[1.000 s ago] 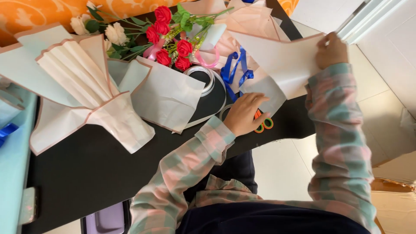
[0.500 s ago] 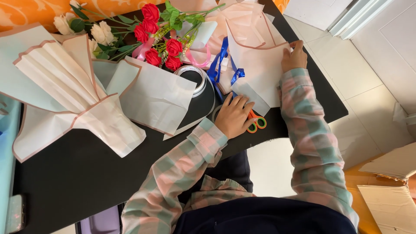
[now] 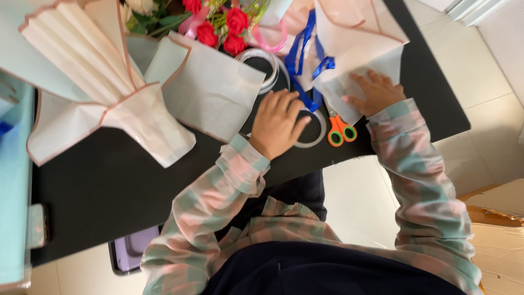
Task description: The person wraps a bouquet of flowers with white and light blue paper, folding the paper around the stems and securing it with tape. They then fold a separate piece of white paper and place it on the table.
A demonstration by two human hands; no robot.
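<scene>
Nearest the body, the left hand (image 3: 279,123) lies on the black table (image 3: 109,186), fingers loosely curled over a clear tape roll (image 3: 311,131) — resting on it, not visibly gripping. Just beside it the orange-handled scissors (image 3: 341,130) lie untouched. The right hand (image 3: 374,93) is spread flat, palm down, pressing a sheet of pale wrapping paper (image 3: 355,38). A blue ribbon (image 3: 303,60) trails between the hands. Farther off sit a pleated paper fan (image 3: 82,65) and red roses (image 3: 221,30).
</scene>
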